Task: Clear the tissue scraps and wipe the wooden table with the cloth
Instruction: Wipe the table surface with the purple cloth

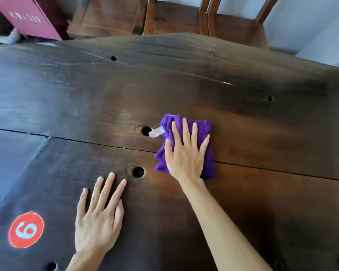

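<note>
A folded purple cloth lies flat on the dark wooden table, right of centre. My right hand presses down on the cloth with its fingers spread. A small white tag or scrap sticks out from the cloth's left edge, next to a round hole. My left hand rests palm down on the table at the lower left, fingers apart, holding nothing. No tissue scraps show on the tabletop.
A second hole lies just beyond my left fingertips. A red round sticker with a white digit marks the near left corner. Wooden chairs stand past the far edge. A dark red box sits at the back left.
</note>
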